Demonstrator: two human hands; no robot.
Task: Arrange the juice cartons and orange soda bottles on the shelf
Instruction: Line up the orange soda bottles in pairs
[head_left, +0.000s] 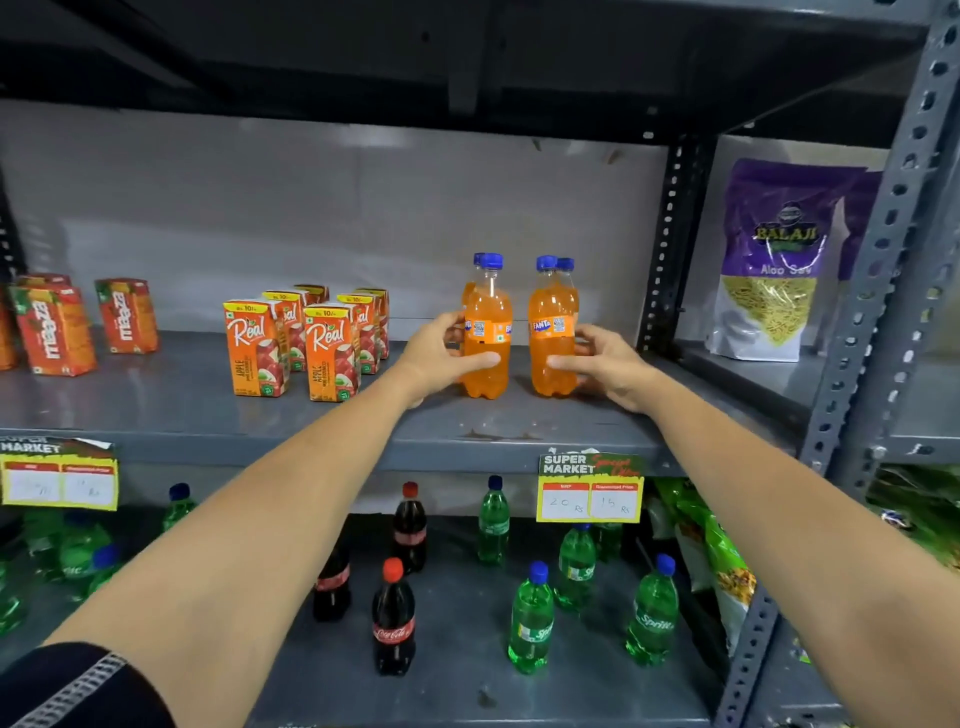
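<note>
Near the middle of the frame, the left hand (441, 353) and the right hand (605, 364) each wrap a tall plastic orange soda bottle (487, 332); a bump could tip them.

Taking the orange soda bottles (519, 327) as landmark: bare shelf (467, 421) is left in front of them, up to the edge. Between the two front bottles a narrow gap is seen. To their left, passage is blocked by the Real juice cartons (306, 343); beyond those, open shelf is found before the Maaza cartons (78, 325). To their right, room is closed off by the perforated upright (670, 244). Above them, clear height is left.
</note>
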